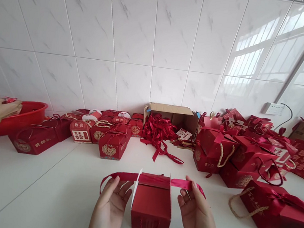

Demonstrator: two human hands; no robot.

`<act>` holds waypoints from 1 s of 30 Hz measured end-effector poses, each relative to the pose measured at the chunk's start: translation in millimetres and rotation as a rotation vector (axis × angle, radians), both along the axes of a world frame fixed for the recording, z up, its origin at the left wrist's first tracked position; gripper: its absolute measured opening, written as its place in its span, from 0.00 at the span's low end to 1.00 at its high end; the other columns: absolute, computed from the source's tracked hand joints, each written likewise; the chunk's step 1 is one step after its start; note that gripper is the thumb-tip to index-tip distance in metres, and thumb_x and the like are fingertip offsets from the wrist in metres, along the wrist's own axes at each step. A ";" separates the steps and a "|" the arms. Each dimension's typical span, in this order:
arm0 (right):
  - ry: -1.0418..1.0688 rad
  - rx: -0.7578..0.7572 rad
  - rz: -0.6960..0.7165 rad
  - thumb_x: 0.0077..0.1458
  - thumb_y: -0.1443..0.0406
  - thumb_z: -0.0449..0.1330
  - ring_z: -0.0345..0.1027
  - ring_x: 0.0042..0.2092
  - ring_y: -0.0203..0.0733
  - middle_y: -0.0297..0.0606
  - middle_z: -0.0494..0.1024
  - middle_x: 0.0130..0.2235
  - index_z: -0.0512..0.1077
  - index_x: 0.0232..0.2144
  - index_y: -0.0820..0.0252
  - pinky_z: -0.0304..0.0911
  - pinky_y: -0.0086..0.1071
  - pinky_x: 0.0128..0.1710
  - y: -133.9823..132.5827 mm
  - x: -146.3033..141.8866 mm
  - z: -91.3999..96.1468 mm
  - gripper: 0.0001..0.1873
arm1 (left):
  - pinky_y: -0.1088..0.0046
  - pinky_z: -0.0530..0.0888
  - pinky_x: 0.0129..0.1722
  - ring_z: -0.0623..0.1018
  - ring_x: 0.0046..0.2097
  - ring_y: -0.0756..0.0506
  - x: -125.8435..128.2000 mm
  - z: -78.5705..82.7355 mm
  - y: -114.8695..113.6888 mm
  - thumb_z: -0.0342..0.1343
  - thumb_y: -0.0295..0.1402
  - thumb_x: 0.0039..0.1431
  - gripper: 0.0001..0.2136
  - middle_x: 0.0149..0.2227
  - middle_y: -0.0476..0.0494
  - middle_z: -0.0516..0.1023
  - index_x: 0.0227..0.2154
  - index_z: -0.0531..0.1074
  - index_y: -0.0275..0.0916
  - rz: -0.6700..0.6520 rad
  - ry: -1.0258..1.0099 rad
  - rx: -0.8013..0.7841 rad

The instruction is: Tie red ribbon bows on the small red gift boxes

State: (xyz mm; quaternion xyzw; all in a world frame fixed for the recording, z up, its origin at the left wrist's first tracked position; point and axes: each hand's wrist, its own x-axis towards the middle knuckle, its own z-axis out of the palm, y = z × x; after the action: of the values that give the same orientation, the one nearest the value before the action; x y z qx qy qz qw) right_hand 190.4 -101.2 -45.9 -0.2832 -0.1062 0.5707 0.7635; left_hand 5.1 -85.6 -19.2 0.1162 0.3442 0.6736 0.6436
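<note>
A small red gift box (152, 203) stands on the white counter (55, 183) in front of me, with a red cord hanging from its near side. A red ribbon (160, 181) lies across its top and sticks out on both sides. My left hand (110, 207) is palm up left of the box, fingers loosely curled under the ribbon's left end. My right hand (197, 217) is palm up right of the box, thumb and fingers pinching the ribbon's right end.
A heap of red ribbons (158, 131) lies before an open cardboard box (173, 113) at the wall. Several red gift boxes stand left (113, 140) and right (243, 152). Another person's hands (0, 107) reach into a red basin (30, 111) at far left.
</note>
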 end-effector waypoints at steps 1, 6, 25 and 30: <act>-0.020 -0.006 0.009 0.43 0.62 0.69 0.67 0.27 0.29 0.30 0.75 0.29 0.78 0.30 0.55 0.68 0.22 0.29 -0.4 -0.4 -2.1 0.09 | 0.73 0.76 0.30 0.79 0.30 0.48 -1.6 -1.5 0.3 0.56 0.27 0.53 0.01 0.28 0.46 0.79 0.29 0.71 0.39 0.011 -0.022 -0.030; -0.046 -0.023 0.043 0.41 0.61 0.70 0.66 0.27 0.29 0.29 0.74 0.25 0.78 0.29 0.55 0.69 0.21 0.28 -5.1 -3.3 -6.6 0.09 | 0.75 0.76 0.28 0.79 0.28 0.50 -6.2 -6.6 1.3 0.50 0.22 0.56 0.08 0.26 0.47 0.78 0.29 0.73 0.37 0.099 -0.106 -0.055; -0.590 0.059 -0.136 0.47 0.55 0.65 0.64 0.31 0.35 0.40 0.77 0.40 0.78 0.36 0.58 0.64 0.30 0.31 5.7 21.4 30.4 0.16 | 0.75 0.73 0.30 0.71 0.28 0.52 -31.8 24.2 6.9 0.54 0.35 0.58 0.07 0.27 0.50 0.70 0.37 0.74 0.43 0.294 0.133 0.066; -1.019 0.156 -0.240 0.53 0.53 0.59 0.61 0.27 0.35 0.35 0.73 0.27 0.73 0.46 0.59 0.59 0.29 0.25 13.8 33.6 78.4 0.22 | 0.77 0.72 0.37 0.74 0.34 0.53 -28.0 69.9 17.2 0.61 0.34 0.51 0.07 0.31 0.53 0.74 0.34 0.77 0.43 0.274 0.256 0.364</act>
State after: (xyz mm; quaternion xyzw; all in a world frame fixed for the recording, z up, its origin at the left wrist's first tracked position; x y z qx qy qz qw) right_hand 224.0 -87.4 32.5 -0.4771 -0.4727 0.2599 0.6938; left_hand -22.9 -68.4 50.7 0.2667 0.3086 0.7852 0.4660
